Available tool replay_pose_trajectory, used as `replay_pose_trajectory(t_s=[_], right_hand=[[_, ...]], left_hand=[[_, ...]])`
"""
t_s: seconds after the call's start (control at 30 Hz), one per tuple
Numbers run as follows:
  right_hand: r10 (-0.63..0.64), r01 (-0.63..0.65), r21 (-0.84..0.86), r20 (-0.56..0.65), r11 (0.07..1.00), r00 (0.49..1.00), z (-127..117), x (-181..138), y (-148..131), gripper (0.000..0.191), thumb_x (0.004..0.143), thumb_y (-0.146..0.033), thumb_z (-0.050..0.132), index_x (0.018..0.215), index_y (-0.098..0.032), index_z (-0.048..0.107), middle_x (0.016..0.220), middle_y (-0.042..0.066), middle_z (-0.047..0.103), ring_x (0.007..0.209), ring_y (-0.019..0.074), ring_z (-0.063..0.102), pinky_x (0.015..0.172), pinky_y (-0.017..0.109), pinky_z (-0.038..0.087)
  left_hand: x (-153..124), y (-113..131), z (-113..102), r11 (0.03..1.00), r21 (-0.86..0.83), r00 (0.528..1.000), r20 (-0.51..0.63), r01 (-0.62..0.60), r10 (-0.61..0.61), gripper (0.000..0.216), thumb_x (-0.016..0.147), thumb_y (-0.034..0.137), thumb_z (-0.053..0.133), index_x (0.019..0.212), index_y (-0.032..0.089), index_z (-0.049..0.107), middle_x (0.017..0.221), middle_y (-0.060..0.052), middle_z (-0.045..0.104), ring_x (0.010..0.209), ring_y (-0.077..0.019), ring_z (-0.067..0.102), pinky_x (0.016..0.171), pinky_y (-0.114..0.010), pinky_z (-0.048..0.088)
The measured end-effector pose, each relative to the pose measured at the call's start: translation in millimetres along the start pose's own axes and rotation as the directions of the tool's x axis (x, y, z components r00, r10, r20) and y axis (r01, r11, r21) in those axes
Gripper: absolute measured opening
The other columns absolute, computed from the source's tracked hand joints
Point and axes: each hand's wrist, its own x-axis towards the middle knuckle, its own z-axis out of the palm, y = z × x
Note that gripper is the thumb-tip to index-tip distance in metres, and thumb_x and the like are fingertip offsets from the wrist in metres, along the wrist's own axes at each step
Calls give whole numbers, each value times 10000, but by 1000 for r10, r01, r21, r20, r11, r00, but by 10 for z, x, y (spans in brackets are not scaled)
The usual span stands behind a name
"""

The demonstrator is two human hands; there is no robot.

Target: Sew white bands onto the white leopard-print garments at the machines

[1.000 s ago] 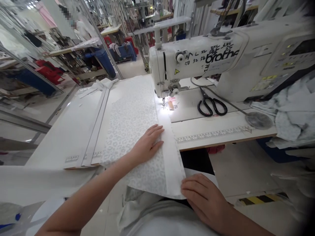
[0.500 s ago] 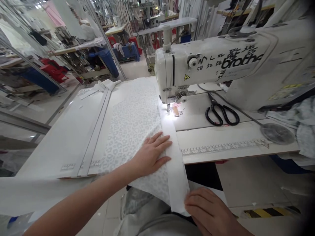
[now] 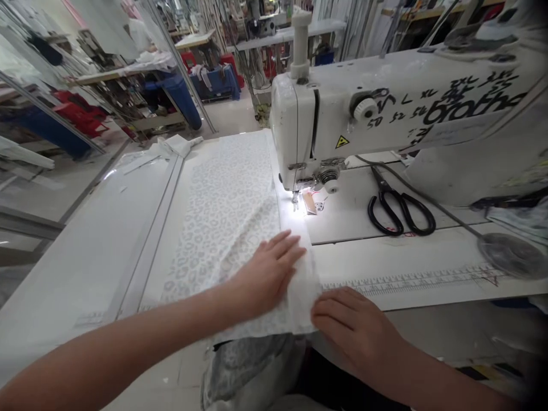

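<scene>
The step in hand looks like guiding the pale grey-and-white leopard-print fabric [image 3: 231,194], with its plain white strip [image 3: 303,299] along the right side, under the small metal presser foot [image 3: 295,200] of the white sewing machine [image 3: 385,114]. To do this well, I would keep the strip straight in line with the foot, hold it just taut without tugging against the needle, and smooth out the slanting ridge in the print beside the left fingers, lest it creep toward the stitching. The fabric spreads over the white tabletop [image 3: 368,260] from near its far edge and reaches past its front edge. The left hand [image 3: 269,279] lies palm down with fingers extended, pressing rather than gripping; its fingertips rest on the strip, on the near side of the foot and apart from it. The right hand [image 3: 353,322], by the tabletop's front edge, has bent fingers at the strip's near right border; its thumb is hidden, so I cannot tell whether it pinches the cloth.
</scene>
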Motion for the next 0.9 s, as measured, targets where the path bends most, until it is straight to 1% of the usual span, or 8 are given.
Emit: replay_pose_trajectory(t_s=[0.07,0.13,0.23,0.3,0.43,0.5,0.67,0.9], right_hand=[[5,-5,-15,-1,1000,1000,-15,67,90,190,793,-36,425,815,-130,588,770,57,586,763,165,505,680,315,414],[10,-9,-26,17,1000,1000,-37,144,174,177,784,-47,435,806,-127,591,767,62,583,758,171,497,672,320,408],[-9,12,-60,42,998,999,-73,277,287,180,786,-50,429,769,-120,595,748,65,582,742,166,488,665,311,405],[-19,23,-92,41,995,999,-88,368,359,195,790,-50,422,739,-117,597,724,64,582,729,160,488,665,303,406],[-10,19,-164,55,986,998,-96,529,507,208,795,-65,419,724,-113,609,703,62,583,712,161,492,654,300,403],[0,13,-195,69,981,998,-93,595,581,214,797,-73,418,724,-112,615,703,62,585,711,163,495,651,302,400],[-13,29,-234,66,972,998,-89,716,762,232,826,-97,403,759,-125,623,754,56,601,755,162,503,689,301,401],[-21,48,-327,85,944,996,-141,836,983,214,856,-175,418,900,-145,625,873,51,602,848,172,499,775,324,388]], left_hand=[[-19,40,30,996,-71,999,-5,45,-46,410,894,250,271,1303,236,283,1390,-35,271,1294,-218,182,1015,-488,277],[21,-53,27,996,-86,999,-39,34,-38,419,885,293,318,1299,232,288,1371,-33,312,1284,-210,214,1031,-475,263],[136,-295,-27,995,-62,995,-73,-79,74,448,853,351,406,1267,192,342,1333,-51,371,1272,-204,239,1053,-425,253],[177,-369,-54,991,-49,988,-92,-125,120,412,854,331,408,1233,170,387,1320,-65,386,1273,-206,235,1055,-417,252],[116,-241,-25,987,-137,989,-131,-86,68,327,873,213,341,1184,170,432,1297,-66,412,1260,-189,265,1035,-414,288],[87,-192,1,980,-181,989,-132,-83,60,324,868,213,352,1180,180,434,1274,-59,439,1247,-188,288,1025,-419,300],[190,-375,-35,984,-116,988,-90,-133,123,307,870,278,373,1150,222,485,1263,-20,461,1240,-200,301,1015,-438,280],[409,-640,-151,983,-38,981,-73,-181,178,352,876,338,357,1196,229,456,1306,-27,415,1262,-209,261,1005,-426,270]])
